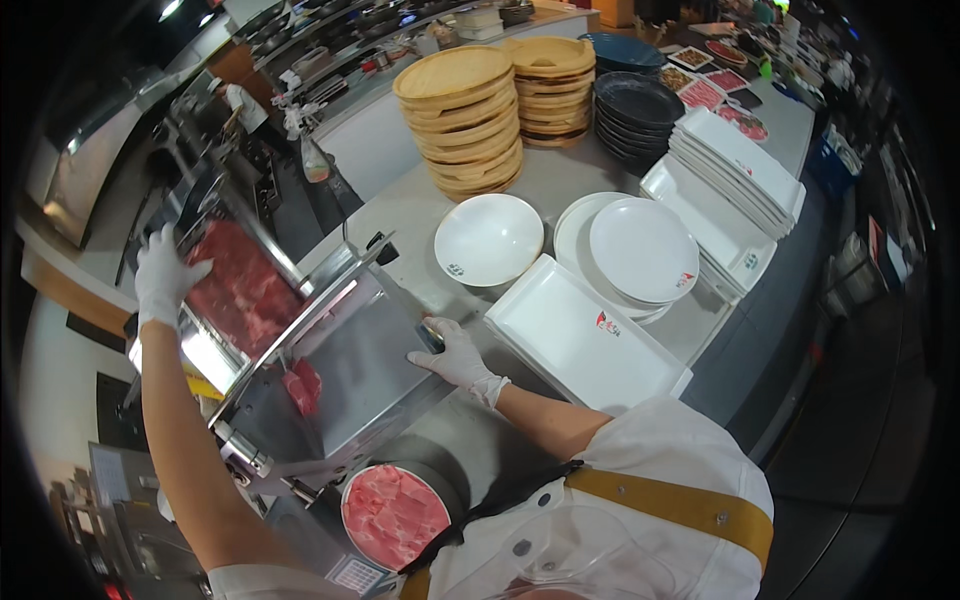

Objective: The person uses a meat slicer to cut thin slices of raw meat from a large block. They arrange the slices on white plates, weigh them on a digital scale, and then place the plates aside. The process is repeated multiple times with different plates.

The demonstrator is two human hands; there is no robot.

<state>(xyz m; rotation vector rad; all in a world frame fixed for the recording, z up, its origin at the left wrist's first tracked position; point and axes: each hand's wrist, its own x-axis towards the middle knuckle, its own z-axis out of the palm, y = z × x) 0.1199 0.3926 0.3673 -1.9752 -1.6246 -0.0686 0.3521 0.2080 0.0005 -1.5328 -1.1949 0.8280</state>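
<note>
A block of raw red meat (244, 289) lies in the carriage of a metal meat slicer (360, 352). My left hand (165, 274), in a white glove, is at the block's far left edge, fingers spread and thumb reaching over the meat. Its fingertips are near the carriage's upper end. My right hand (457, 356), also gloved, touches the slicer's right side by a small dark control, thumb and fingers apart. A slice of meat (303, 386) hangs on the front of the slicer. Below it, a round dish (448, 517) holds several pink meat slices (394, 514).
White rectangular plates (585, 337), round plates (645, 251) and a white bowl (489, 240) stand right of the slicer. Behind them are stacked wooden trays (457, 120) and black plates (639, 101). A keypad (358, 576) sits near my body. A person (244, 112) stands far left.
</note>
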